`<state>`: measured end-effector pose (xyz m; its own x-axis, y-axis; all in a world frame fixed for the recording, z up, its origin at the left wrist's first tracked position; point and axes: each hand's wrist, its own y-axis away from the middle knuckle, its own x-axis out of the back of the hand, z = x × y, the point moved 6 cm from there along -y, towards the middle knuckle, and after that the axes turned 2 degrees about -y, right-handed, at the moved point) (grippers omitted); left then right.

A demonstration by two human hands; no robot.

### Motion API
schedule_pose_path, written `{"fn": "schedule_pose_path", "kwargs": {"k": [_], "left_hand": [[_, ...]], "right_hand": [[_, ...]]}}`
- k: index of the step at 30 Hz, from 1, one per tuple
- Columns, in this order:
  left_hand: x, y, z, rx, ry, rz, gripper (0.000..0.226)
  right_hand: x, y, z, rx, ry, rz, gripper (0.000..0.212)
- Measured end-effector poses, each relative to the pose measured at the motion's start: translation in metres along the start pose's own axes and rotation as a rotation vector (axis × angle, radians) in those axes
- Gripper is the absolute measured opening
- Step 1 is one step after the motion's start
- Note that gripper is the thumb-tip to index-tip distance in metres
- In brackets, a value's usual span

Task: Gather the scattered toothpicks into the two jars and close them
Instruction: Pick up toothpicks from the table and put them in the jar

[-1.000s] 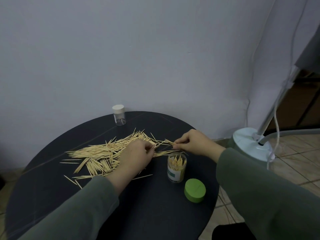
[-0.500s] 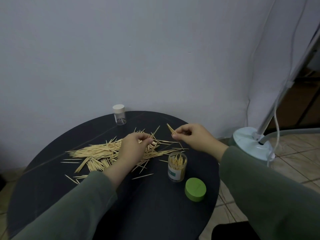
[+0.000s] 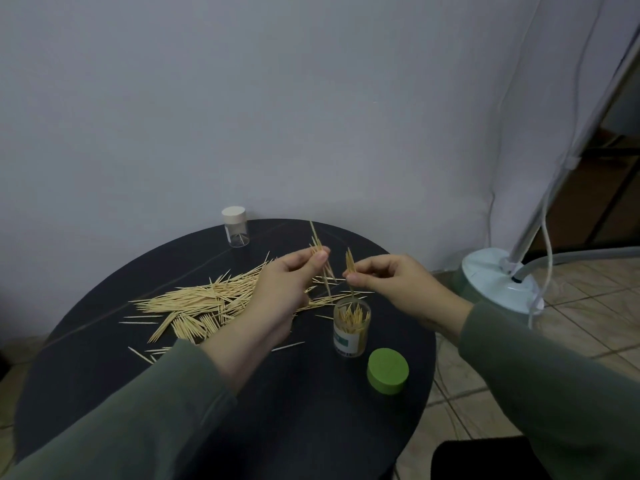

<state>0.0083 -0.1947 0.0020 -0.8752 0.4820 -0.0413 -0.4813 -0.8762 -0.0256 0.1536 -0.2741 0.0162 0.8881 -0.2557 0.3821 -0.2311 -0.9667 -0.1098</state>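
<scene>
Round dark tabletop (image 3: 311,427), wall behind, tiled floor to the right. A pale blue appliance base with hose (image 3: 498,282) stands on the floor beyond the right hand.

Scattered toothpicks (image 3: 194,303): large loose heap lying under and to the left of the left hand, a few strays nearer the wrist.

Left hand (image 3: 280,292): raised above the heap, fingers and thumb pinched on a small bundle of toothpicks (image 3: 320,258) that stands roughly upright. Right hand (image 3: 391,285): raised too, fingertips pinched on a smaller bundle (image 3: 349,261), just beside the left hand's bundle.

Open jar (image 3: 351,325): directly below the right hand's fingertips, partly filled, picks standing in it. Green lid (image 3: 388,370): on the tabletop, just beside the jar, nearer the body. Small capped jar (image 3: 236,226): well beyond the left hand, at the far rim; white cap on.

Risks, as judged: the bundles are splayed, so picks could catch the narrow jar mouth and spill back; a wrist could knock the jar over; loosely pinched picks could slip out.

Unclear: how many picks each hand holds; whether the capped jar holds more than a few; the jar's label text. The left hand hides part of the heap.
</scene>
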Motion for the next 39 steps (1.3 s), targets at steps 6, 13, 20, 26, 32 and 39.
{"fn": "schedule_pose_path", "kwargs": {"k": [6, 13, 20, 26, 32, 39], "left_hand": [[-0.022, 0.013, -0.019, 0.081, 0.011, -0.112, 0.018], [-0.022, 0.013, -0.025, -0.051, -0.130, -0.131, 0.012], [-0.016, 0.012, -0.017, -0.266, -0.377, -0.115, 0.032], [-0.020, 0.021, 0.000, -0.581, -0.736, -0.088, 0.058], [-0.017, 0.016, -0.003, -0.799, -0.904, -0.085, 0.025], [-0.005, 0.009, -0.002, -0.740, -0.881, -0.259, 0.052]], "right_hand": [[0.004, 0.009, 0.016, -0.099, -0.134, 0.038, 0.017], [0.004, 0.012, 0.019, -0.075, 0.049, 0.020, 0.016], [0.007, 0.010, 0.014, -0.105, 0.186, -0.103, 0.032], [0.008, 0.007, 0.012, -0.072, 0.358, -0.220, 0.062], [-0.003, 0.004, 0.017, -0.035, 0.500, -0.294, 0.072], [-0.006, 0.001, 0.014, -0.030, 0.532, -0.286, 0.061]]}}
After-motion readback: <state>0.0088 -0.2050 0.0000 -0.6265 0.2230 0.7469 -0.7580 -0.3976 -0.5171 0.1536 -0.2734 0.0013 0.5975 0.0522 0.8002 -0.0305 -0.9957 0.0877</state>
